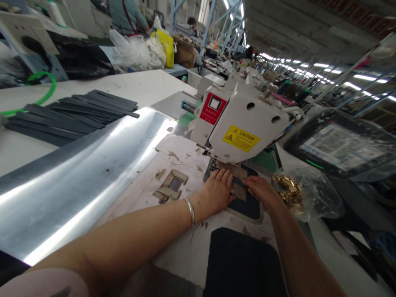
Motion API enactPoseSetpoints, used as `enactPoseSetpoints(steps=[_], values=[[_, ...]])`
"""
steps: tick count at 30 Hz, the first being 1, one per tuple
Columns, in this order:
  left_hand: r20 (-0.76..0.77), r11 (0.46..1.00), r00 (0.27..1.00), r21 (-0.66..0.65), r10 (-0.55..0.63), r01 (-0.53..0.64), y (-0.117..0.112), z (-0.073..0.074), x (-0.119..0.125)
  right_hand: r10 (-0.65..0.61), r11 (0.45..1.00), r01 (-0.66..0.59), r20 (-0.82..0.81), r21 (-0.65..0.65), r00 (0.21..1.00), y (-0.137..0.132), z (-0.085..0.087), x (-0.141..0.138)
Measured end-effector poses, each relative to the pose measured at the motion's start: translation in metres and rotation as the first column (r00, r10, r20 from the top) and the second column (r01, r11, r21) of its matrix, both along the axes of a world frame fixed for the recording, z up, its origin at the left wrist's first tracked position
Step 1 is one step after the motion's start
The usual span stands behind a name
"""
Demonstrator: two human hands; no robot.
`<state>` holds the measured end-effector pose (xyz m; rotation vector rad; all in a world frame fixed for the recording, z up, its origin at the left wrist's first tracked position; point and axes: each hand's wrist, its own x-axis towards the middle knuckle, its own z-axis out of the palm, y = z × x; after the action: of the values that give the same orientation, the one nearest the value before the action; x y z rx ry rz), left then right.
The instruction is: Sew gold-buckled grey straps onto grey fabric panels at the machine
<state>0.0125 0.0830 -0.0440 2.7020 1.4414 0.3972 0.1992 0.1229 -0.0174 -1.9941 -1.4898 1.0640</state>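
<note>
My left hand (219, 190) lies flat, fingers stretched out, on a dark panel (247, 209) and the tan template pieces (240, 193) fixed around it. A silver bangle (190, 211) circles that wrist. My right hand (261, 190) is closed, thumb and fingertips pinching the end of what looks like a dark strip (237, 181) that runs toward the left hand. Just above both hands sits the white head of a sewing machine (241, 119) with a yellow caution label; its needle area is partly hidden. A second dark panel (244, 264) rests closer to me.
Dark strips (74, 111) are piled on the white table at the left, beside a shiny metal plate (93, 165). A clear bag of gold-coloured metal parts (289, 192) lies right of my right hand. Behind it stands a control screen (343, 144). A person (128, 18) is farther back.
</note>
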Motion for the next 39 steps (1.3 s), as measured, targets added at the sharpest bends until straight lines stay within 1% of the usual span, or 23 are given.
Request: enactPoseSetpoints(steps=[2, 5, 8, 10, 12, 13, 16, 18, 21, 24, 28, 30, 33, 35, 37, 39], values=[[0.006, 1.000, 1.000, -0.005, 0.017, -0.017, -0.001, 0.001, 0.002, 0.061, 0.996, -0.064, 0.050, 0.062, 0.997, 0.002, -0.006, 0.005], [0.006, 0.999, 0.999, -0.020, 0.048, -0.048, -0.002, 0.000, 0.006, 0.138, 0.977, -0.162, 0.170, 0.136, 0.976, 0.007, -0.014, 0.010], [0.020, 0.998, 0.998, -0.023, 0.056, -0.055, -0.001, -0.004, 0.007, 0.177, 0.960, -0.228, 0.278, 0.161, 0.944, 0.011, -0.020, 0.013], [0.040, 0.999, 0.998, -0.014, 0.049, -0.048, 0.000, -0.007, 0.006, 0.190, 0.956, -0.248, 0.314, 0.159, 0.930, 0.012, -0.020, 0.013], [0.056, 1.000, 0.998, -0.005, 0.023, -0.022, 0.003, -0.008, 0.002, 0.190, 0.959, -0.242, 0.303, 0.146, 0.934, 0.012, -0.017, 0.013], [0.063, 1.000, 0.998, -0.003, -0.001, 0.001, 0.005, -0.008, 0.000, 0.184, 0.964, -0.228, 0.270, 0.140, 0.945, 0.011, -0.015, 0.013], [0.071, 0.997, 0.994, -0.006, -0.079, 0.080, 0.010, -0.006, -0.006, 0.130, 0.983, -0.144, 0.129, 0.111, 0.983, 0.007, -0.007, 0.012], [0.073, 0.994, 0.992, -0.017, -0.106, 0.107, 0.013, -0.004, -0.009, 0.081, 0.994, -0.087, 0.087, 0.068, 0.993, 0.004, -0.002, 0.011], [0.077, 0.993, 0.991, -0.029, -0.110, 0.113, 0.015, -0.001, -0.010, 0.047, 0.998, -0.044, 0.086, -0.033, 0.995, 0.001, 0.005, 0.011], [0.085, 0.994, 0.991, -0.025, -0.106, 0.108, 0.014, 0.000, -0.008, 0.062, 0.992, -0.050, 0.103, -0.116, 0.993, 0.003, 0.012, 0.012], [0.108, 0.995, 0.989, -0.006, -0.097, 0.098, 0.012, 0.000, -0.006, 0.125, 0.980, -0.096, 0.166, -0.172, 0.978, 0.008, 0.017, 0.013], [0.117, 0.995, 0.988, 0.004, -0.100, 0.100, 0.011, -0.001, -0.006, 0.118, 0.979, -0.087, 0.162, -0.186, 0.980, 0.008, 0.016, 0.014], [0.114, 0.995, 0.988, 0.006, -0.100, 0.100, 0.011, -0.002, -0.006, 0.068, 0.979, -0.046, 0.108, -0.197, 0.992, 0.005, 0.016, 0.013], [0.108, 0.995, 0.989, 0.003, -0.097, 0.097, 0.012, -0.003, -0.006, 0.070, 0.980, -0.055, 0.073, -0.191, 0.995, 0.003, 0.017, 0.014], [0.108, 0.995, 0.989, 0.005, -0.097, 0.097, 0.012, -0.003, -0.006, 0.100, 0.988, -0.089, 0.085, -0.126, 0.991, 0.001, 0.019, 0.014], [0.114, 0.995, 0.989, 0.017, -0.100, 0.098, 0.012, -0.004, -0.006, 0.125, 0.992, -0.123, 0.135, -0.023, 0.983, 0.001, 0.023, 0.014]])
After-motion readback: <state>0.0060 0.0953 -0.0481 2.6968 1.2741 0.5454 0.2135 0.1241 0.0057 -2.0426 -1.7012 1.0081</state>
